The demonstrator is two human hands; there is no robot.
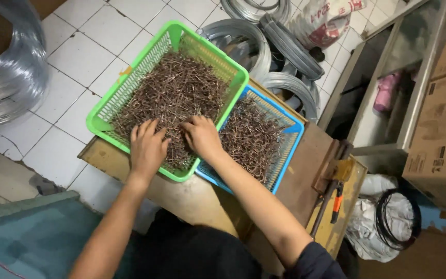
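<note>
Head | nails (174,88) heaped, pointing every way | both hands' fingers spread flat on them

My work surface: a worn wooden table (192,199) set on white floor tiles (78,57). On it, a green slotted plastic basket (110,106) of thin brown metal pins (174,88), its left corner overhanging the edge. Touching it on my right, a blue slotted plastic basket (291,142) of like pins. Further right, a rusty metal bench tool (332,168) and an orange-handled hand tool (336,204).
</note>
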